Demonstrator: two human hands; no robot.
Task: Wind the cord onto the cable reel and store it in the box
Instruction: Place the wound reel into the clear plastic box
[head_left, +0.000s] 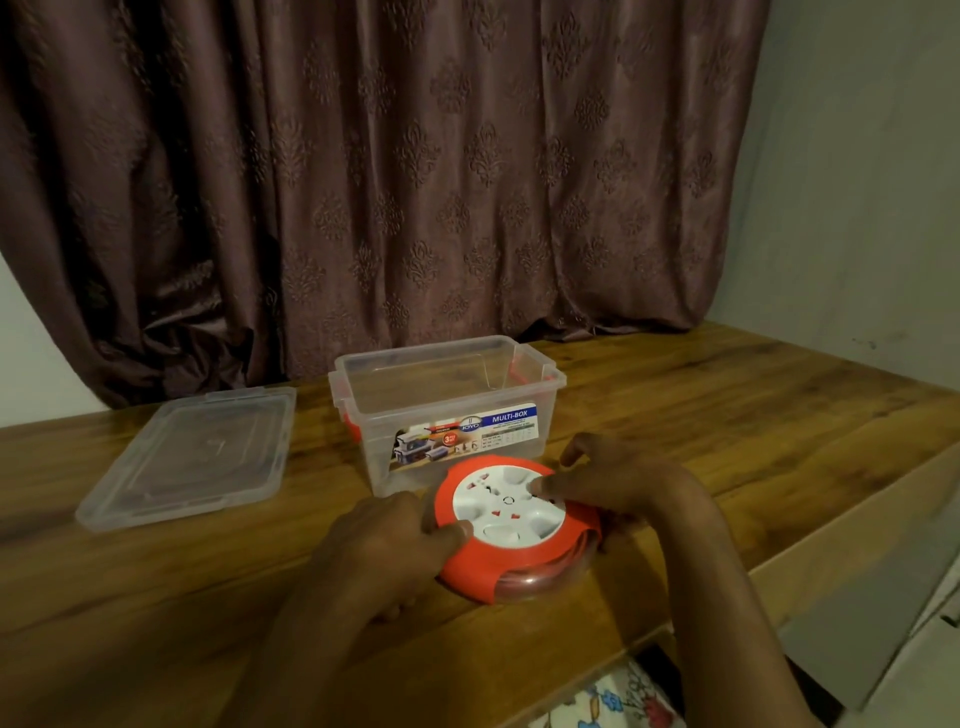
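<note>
Far to the left of the left hand, the clear lid (189, 456) lies flat on the wooden table (727, 415), with bare wood all around it and up to the table's near edge; the left hand (382, 551) rests half-curled on the tabletop, its thumb pressed to the left rim of the cable reel (514, 525); the reel lies flat between both hands, its white socket face turned up, slightly tilted toward the viewer; being round, it shows no long axis; through its near side wall the wound cord (530, 579) shows as coils; just beyond the hands the clear box (447, 410) stands open and upright, its long side with the label facing the viewer, its near wall close to the reel's far rim; the right hand (618, 480) lies over the reel's right side, fingers spread, one fingertip on the white face, the thumb hidden; right of that hand the wood runs bare to the table's right edge; behind it all hangs a brown curtain (389, 171).
</note>
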